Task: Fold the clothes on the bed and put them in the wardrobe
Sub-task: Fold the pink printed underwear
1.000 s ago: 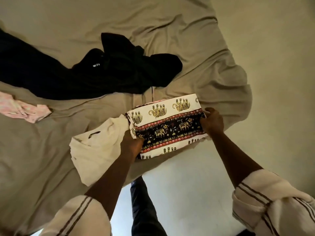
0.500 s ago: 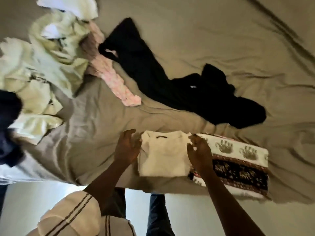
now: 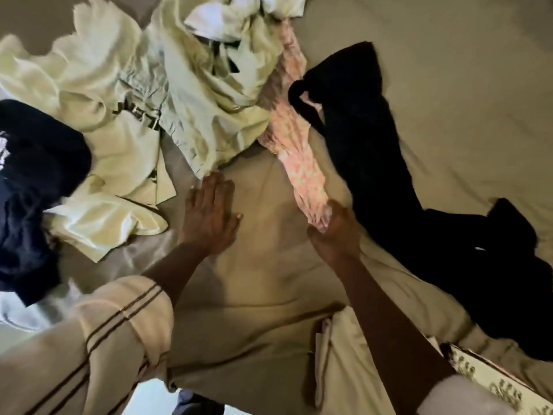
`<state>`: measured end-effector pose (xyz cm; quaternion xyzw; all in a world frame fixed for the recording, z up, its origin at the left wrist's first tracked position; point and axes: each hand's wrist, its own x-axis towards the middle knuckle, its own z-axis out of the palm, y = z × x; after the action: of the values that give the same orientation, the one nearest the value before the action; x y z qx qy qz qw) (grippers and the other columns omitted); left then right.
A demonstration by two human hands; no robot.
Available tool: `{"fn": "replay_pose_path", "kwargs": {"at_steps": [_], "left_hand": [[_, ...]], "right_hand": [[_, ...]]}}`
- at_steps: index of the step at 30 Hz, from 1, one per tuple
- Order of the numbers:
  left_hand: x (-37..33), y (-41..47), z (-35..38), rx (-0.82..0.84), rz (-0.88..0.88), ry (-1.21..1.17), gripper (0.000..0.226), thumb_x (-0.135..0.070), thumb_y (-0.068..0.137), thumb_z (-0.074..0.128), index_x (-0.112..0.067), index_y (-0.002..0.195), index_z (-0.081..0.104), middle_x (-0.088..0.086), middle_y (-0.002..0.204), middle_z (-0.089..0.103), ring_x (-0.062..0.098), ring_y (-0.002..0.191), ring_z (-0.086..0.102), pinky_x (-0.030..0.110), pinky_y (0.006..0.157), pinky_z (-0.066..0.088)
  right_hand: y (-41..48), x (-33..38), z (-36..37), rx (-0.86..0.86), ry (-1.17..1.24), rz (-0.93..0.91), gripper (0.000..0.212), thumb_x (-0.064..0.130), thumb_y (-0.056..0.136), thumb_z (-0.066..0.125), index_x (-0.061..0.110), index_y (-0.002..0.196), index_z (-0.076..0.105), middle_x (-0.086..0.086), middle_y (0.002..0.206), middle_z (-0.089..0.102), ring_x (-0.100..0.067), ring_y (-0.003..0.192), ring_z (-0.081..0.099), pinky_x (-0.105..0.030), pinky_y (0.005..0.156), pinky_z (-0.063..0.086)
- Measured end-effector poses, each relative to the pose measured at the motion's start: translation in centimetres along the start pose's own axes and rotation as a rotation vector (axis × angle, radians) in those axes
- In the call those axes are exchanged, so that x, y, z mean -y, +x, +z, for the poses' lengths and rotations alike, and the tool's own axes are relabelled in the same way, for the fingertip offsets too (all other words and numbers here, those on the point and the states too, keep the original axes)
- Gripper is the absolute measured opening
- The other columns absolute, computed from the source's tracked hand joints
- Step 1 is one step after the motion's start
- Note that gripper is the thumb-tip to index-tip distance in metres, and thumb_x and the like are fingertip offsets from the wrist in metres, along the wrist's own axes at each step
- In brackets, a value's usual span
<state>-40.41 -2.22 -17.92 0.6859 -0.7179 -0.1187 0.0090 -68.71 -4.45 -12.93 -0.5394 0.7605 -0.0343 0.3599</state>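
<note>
Your hands have left the folded cream garment [image 3: 332,354], which half a second ago lay under both of them. It now sits at the near edge of the bed [image 3: 269,295], just beside the folded elephant-print cloth [image 3: 490,381] at the near right. Your right hand [image 3: 333,235] has reached farther in and its fingers are curled round the near end of the pink patterned garment [image 3: 299,163], which trails away toward the far side between the pale yellow-green pile [image 3: 134,94] and the long black garment [image 3: 389,175]. Your left hand [image 3: 209,214] lies flat on the bare sheet, fingers straight, holding nothing. That looks like two pieces folded and the pink one picked as the next. The pile, the black garment and the navy one [image 3: 36,175] at the left remain unfolded, and no wardrobe is in view.
</note>
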Motion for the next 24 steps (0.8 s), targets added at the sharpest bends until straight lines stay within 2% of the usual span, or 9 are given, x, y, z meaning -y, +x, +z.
{"fn": "replay_pose_path", "kwargs": {"at_steps": [2, 4, 7, 10, 13, 15, 17, 21, 24], "left_hand": [[1.5, 1.3, 1.6, 0.003, 0.061, -0.009, 0.075, -0.055, 0.098, 0.043, -0.013, 0.159, 0.034, 0.014, 0.170, 0.020, 0.034, 0.158, 0.015, 0.058, 0.122, 0.021], [2.6, 1.7, 3.2, 0.003, 0.110, -0.004, 0.073, -0.055, 0.100, 0.042, -0.015, 0.160, 0.032, 0.012, 0.172, 0.017, 0.032, 0.160, 0.010, 0.058, 0.124, 0.018], [3.0, 2.0, 3.8, 0.023, 0.113, -0.004, 0.073, -0.059, 0.102, 0.039, -0.019, 0.162, 0.028, 0.008, 0.173, 0.013, 0.028, 0.160, 0.004, 0.056, 0.126, 0.013], [2.6, 2.1, 2.8, 0.067, 0.060, -0.081, 0.073, -0.055, 0.101, 0.046, -0.019, 0.162, 0.027, 0.007, 0.173, 0.011, 0.027, 0.161, 0.000, 0.056, 0.127, 0.012], [1.1, 2.0, 0.1, 0.121, 0.031, -0.238, 0.088, -0.039, 0.091, 0.070, -0.014, 0.161, 0.022, 0.013, 0.172, 0.008, 0.034, 0.159, 0.007, 0.059, 0.121, 0.029], [-0.4, 1.4, -2.8, 0.045, 0.080, -0.381, 0.100, -0.031, 0.084, 0.078, -0.012, 0.163, 0.019, 0.017, 0.171, 0.010, 0.037, 0.157, 0.016, 0.054, 0.112, 0.043], [-2.1, 1.1, -6.0, -0.078, 0.126, -0.500, 0.100, -0.027, 0.083, 0.080, -0.013, 0.163, 0.021, 0.017, 0.170, 0.015, 0.036, 0.156, 0.020, 0.049, 0.114, 0.042], [-5.4, 1.3, -14.2, -0.223, 0.188, -0.570, 0.060, -0.029, 0.092, 0.067, -0.017, 0.147, 0.048, 0.018, 0.157, 0.041, 0.036, 0.145, 0.041, 0.042, 0.113, 0.042], [-7.0, 1.2, -20.5, -0.160, 0.146, -0.713, 0.035, -0.030, 0.096, 0.051, -0.017, 0.127, 0.063, 0.008, 0.125, 0.068, 0.029, 0.117, 0.065, 0.034, 0.091, 0.050]], "right_hand": [[2.5, 1.4, 1.6, -0.027, -0.195, -0.044, 0.090, 0.031, 0.083, 0.074, 0.016, 0.159, 0.027, -0.022, 0.153, 0.039, -0.043, 0.137, 0.041, -0.048, 0.115, 0.036], [4.0, 2.3, 2.3, -0.020, -0.274, -0.066, 0.090, 0.020, 0.087, 0.067, 0.014, 0.163, 0.018, -0.025, 0.148, 0.042, -0.045, 0.134, 0.042, -0.046, 0.113, 0.035], [4.2, 3.2, 1.9, -0.077, -0.121, -0.041, 0.065, 0.015, 0.090, 0.061, 0.027, 0.153, 0.047, -0.014, 0.131, 0.067, -0.039, 0.119, 0.060, -0.040, 0.097, 0.050], [2.4, 5.0, 1.1, -0.019, 0.026, 0.003, 0.048, 0.020, 0.089, 0.056, 0.031, 0.134, 0.068, -0.005, 0.125, 0.074, -0.031, 0.115, 0.067, -0.036, 0.095, 0.053], [-0.9, 7.7, -0.6, 0.003, 0.120, -0.143, 0.051, 0.025, 0.079, 0.048, 0.026, 0.122, 0.076, 0.003, 0.117, 0.077, -0.020, 0.108, 0.070, -0.032, 0.090, 0.055], [-3.3, 9.6, -2.3, -0.012, 0.173, -0.245, 0.049, 0.025, 0.077, 0.048, 0.023, 0.115, 0.079, 0.006, 0.110, 0.078, -0.014, 0.101, 0.070, -0.026, 0.082, 0.053], [-5.2, 11.1, -4.4, 0.011, 0.197, -0.340, 0.041, 0.026, 0.076, 0.050, 0.019, 0.102, 0.080, 0.008, 0.088, 0.077, -0.013, 0.083, 0.069, -0.025, 0.068, 0.045], [-10.0, 14.1, -12.0, 0.007, 0.444, -0.535, 0.027, 0.018, 0.074, 0.053, -0.004, 0.074, 0.067, -0.015, 0.061, 0.058, -0.017, 0.057, 0.051, -0.041, 0.050, 0.039], [-14.0, 16.2, -18.9, 0.012, 0.714, -0.491, 0.011, 0.007, 0.068, 0.055, 0.008, 0.060, 0.062, 0.001, 0.054, 0.054, -0.010, 0.055, 0.048, -0.025, 0.050, 0.036]]}}
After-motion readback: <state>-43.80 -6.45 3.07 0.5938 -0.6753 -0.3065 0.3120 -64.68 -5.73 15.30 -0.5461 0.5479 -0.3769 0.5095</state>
